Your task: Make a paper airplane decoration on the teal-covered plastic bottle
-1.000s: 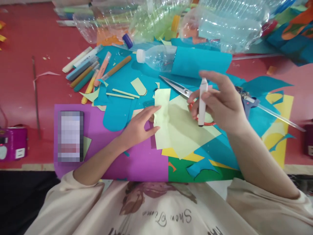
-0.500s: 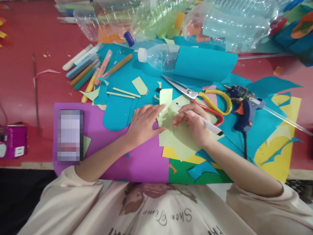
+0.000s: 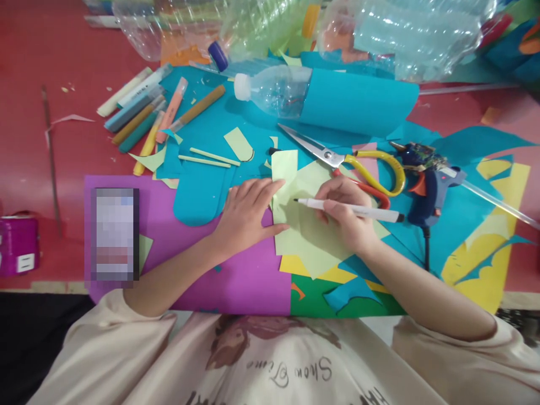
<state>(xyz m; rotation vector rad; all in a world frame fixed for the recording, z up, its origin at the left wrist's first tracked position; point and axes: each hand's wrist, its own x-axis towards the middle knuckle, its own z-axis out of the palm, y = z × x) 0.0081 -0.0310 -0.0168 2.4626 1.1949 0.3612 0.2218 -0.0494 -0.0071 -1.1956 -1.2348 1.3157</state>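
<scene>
Head view: our left hand (image 3: 248,216) lies spread on a green strip (image 3: 286,167) over a bigger sheet (image 3: 314,256); our right hand (image 3: 348,216) holds a pen (image 3: 377,213). Blue paper (image 3: 358,101) covers the bottle (image 3: 270,93), but we see no lines on the strip (tiny ones might hide)

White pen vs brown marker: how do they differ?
Place: the white pen is held in the right hand; the brown marker lies loose on blue paper.
Colour: the white pen has a white barrel with a black back end; the brown marker's barrel is brown.
Pose: the white pen runs nearly level across the picture, dark tip leftward; the brown marker slants up to the right.
Shared: both are slim and stick-shaped.
</scene>
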